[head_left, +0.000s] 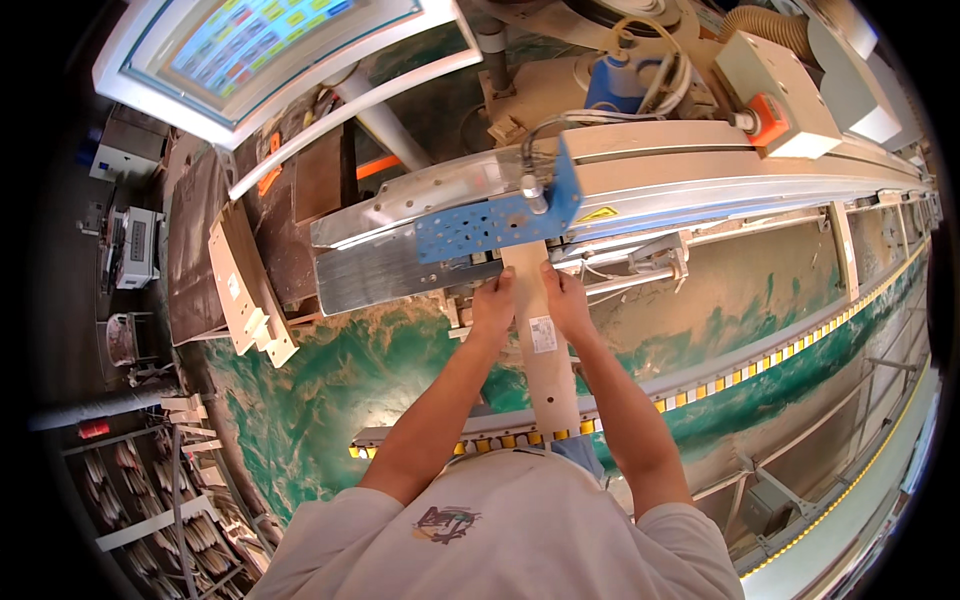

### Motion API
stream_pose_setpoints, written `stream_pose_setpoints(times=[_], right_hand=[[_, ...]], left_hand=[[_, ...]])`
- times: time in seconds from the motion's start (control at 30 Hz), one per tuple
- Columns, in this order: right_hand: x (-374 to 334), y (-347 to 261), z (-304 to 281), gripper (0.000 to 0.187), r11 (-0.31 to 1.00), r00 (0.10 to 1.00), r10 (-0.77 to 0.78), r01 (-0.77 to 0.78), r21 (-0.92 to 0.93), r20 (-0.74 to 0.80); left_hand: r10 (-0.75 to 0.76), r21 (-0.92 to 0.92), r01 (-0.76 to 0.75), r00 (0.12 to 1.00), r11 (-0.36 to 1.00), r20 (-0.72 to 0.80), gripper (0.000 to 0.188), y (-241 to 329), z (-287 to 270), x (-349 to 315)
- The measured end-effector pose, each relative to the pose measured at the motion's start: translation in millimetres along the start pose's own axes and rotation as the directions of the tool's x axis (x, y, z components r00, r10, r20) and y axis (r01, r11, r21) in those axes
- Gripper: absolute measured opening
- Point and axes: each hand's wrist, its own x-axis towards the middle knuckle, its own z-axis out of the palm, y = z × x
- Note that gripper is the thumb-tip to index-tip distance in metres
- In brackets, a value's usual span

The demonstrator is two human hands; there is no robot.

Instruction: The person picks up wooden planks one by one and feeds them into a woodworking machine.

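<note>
A long pale wooden board (549, 385) with a white label runs straight out from my body. Its far end meets the machine beneath a blue perforated metal plate (480, 228). Near me, the board's other end lies over a rail with yellow rollers (700, 390). My left hand (494, 303) is closed on the board's left edge, and my right hand (567, 300) on its right edge, both close to the machine. The thumbs rest toward the board's top face; the undersides of both hands are hidden.
A control screen (262, 45) hangs at the upper left. Left of the machine, shaped wooden pieces (240, 285) lie at the edge of a dark table (195, 240). An orange switch box (768, 118) sits at the upper right. Racks of wood pieces (150, 500) stand at lower left.
</note>
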Motion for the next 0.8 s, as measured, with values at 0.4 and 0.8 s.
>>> stream_pose_setpoints(times=[0.4,0.8], right_hand=[[34.0,32.2,-105.7,0.064,0.999,0.999,0.047,-0.048,0.010,0.007],[77.2,39.7,-235.6,0.064,0.905,0.993,-0.105,0.076,-0.419,-0.048]], left_hand=[[0.071,-0.083,-0.070,0.997,0.994,0.007,0.050,-1.6,117.0,-7.2],[0.086,0.077,-0.090,0.995,0.993,0.055,0.048,1.8,256.8,25.2]])
